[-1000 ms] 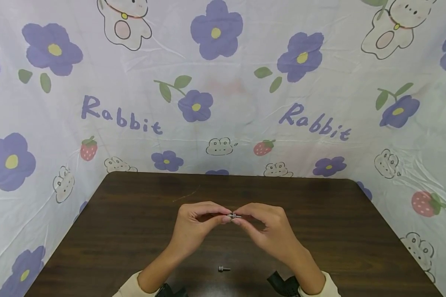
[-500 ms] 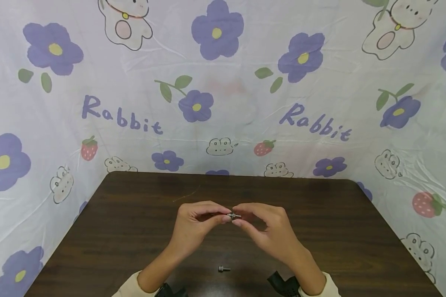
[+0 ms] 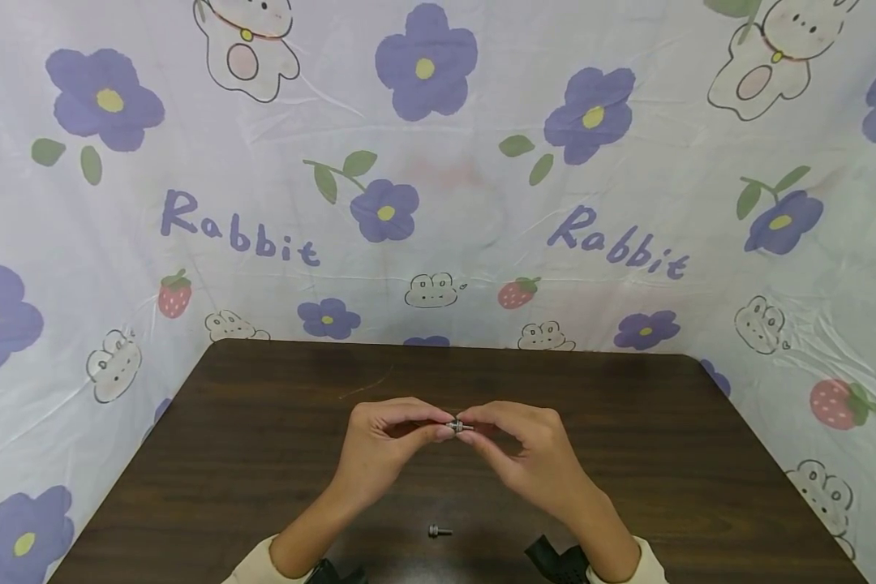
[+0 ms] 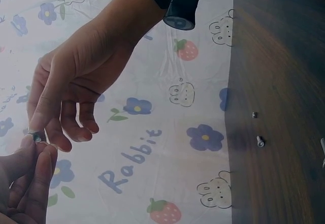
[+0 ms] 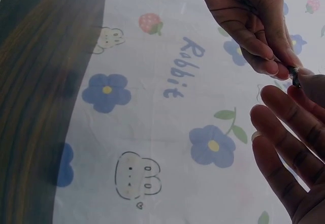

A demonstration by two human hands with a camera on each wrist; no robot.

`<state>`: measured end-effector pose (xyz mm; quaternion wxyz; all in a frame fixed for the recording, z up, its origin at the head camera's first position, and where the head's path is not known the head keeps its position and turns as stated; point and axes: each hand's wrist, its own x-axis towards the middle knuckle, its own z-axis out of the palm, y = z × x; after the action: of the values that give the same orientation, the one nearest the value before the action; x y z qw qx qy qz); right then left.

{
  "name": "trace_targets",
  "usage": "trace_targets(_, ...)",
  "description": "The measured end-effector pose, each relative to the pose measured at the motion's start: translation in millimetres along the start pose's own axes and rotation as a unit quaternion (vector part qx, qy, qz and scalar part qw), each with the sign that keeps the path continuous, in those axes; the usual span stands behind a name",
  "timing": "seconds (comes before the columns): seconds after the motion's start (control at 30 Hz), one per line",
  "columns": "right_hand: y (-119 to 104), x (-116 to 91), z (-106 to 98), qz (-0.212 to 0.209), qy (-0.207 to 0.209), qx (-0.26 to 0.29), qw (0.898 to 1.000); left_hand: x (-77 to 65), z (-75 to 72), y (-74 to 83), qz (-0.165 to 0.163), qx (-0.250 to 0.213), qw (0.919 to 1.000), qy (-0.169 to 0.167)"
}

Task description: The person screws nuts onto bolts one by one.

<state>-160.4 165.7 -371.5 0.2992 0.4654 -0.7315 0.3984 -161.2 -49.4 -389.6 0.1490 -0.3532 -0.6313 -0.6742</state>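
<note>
Head view shows me left hand (image 3: 375,454) and right hand (image 3: 543,454) nearly closed, pinching one bolt (image 3: 459,426), which I would turn gently and straight.

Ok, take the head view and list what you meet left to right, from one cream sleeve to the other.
Left cream sleeve → left hand → small metal piece pinched at both hands' fingertips → right hand → right cream sleeve.
</note>
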Motion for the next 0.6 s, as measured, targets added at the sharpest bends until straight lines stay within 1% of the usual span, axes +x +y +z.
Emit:
trace_targets(0.17,0.2,-0.4,0.7,0.005,-0.004,0.003,1.0,-0.5,0.2,-0.5,0.002,-0.002,1.0,-0.001)
trace_targets(0.37,-0.1,-1.6,2.2,0.01,-0.006,0.001,1.0,-0.8,0.1,-0.2,0.003,0.009,0.9999,-0.002)
trace_targets(0.6,-1.8,-2.7,1.8,0.028,-0.013,-0.01,0.999,-1.0,0.6,0.5,-0.003,0.01,0.9999,0.0)
